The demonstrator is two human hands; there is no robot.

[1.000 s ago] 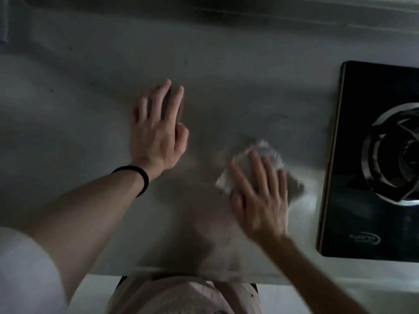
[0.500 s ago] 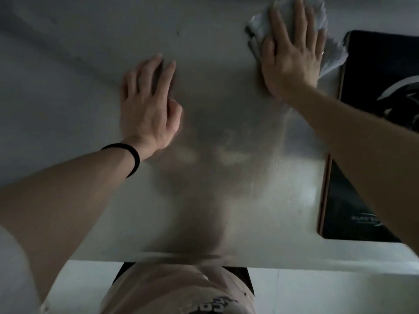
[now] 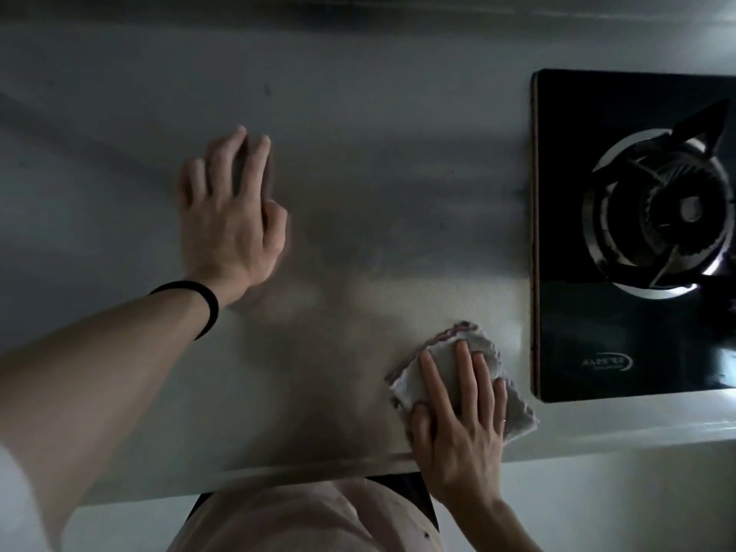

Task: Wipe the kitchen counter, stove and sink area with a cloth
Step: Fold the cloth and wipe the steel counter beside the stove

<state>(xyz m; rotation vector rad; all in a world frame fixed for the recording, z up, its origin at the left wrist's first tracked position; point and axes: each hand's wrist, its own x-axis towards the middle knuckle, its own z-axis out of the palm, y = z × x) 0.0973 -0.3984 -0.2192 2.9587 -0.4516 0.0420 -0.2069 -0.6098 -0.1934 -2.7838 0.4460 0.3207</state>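
- The right hand point(image 3: 458, 428) lies flat, palm down, on the cloth point(image 3: 442, 364), fingers stretched and slightly spread, pressing it to the table point(image 3: 358, 193) rather than gripping it.
- The cloth is a pale, folded rag with a darker edge; it sits near the table's front edge, just beside the stove's point(image 3: 621, 332) near left corner but not touching it.
- Part of the cloth shows beyond the fingertips and to the right of the hand; the heel of the hand reaches over the table's front edge.
- The left hand point(image 3: 229, 217) rests on the bare table, well apart from the cloth, to the left and further back. Its fingers are open and loosely curved, holding nothing.
- A black band point(image 3: 203, 304) circles the left wrist.
- The stove is a black glass plate set into the table on the right, with one round burner point(image 3: 657, 217) and its pan support in view.
- A small logo point(image 3: 607, 362) is printed near the stove's front edge; its text is too blurred to read.
- The light is dim, and the table surface has a dull sheen.
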